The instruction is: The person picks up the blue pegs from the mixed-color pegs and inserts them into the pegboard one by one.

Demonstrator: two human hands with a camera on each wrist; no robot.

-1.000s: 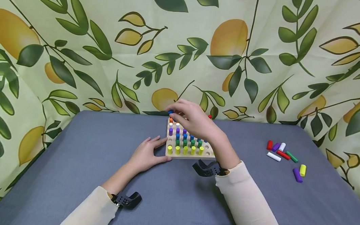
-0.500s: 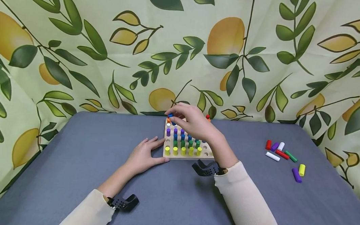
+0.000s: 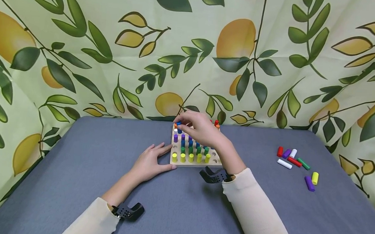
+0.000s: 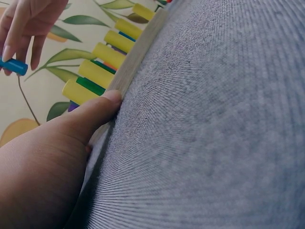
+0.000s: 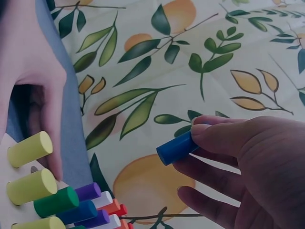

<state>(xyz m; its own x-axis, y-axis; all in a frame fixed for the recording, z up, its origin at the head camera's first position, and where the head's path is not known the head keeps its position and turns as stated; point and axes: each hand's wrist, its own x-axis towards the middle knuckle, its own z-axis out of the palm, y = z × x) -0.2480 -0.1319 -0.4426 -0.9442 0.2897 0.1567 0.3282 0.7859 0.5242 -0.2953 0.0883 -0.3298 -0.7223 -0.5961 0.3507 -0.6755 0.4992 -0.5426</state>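
A blue peg (image 5: 175,149) is pinched between the thumb and fingers of my right hand (image 3: 202,129). In the head view this hand is over the back left part of a wooden pegboard (image 3: 201,164), hiding some of the pegs there. My left hand (image 3: 150,163) lies at the board's left side with its fingers extended. In the left wrist view its thumb (image 4: 97,112) presses the board's edge. Yellow pegs (image 3: 191,158) stand along the front row, with green pegs (image 3: 191,150), then blue and purple pegs (image 3: 175,138) behind them.
Loose pegs lie on the grey cloth at the right: a green peg (image 3: 304,163), a yellow peg (image 3: 315,178), a purple peg (image 3: 309,183), a white peg (image 3: 284,163) and several others. A leaf-and-fruit patterned curtain (image 3: 129,68) hangs behind the table.
My right hand has lowered slightly toward the board's back left corner, still pinching the blue peg. My left hand stays at the board's edge. The head view has shifted a little.
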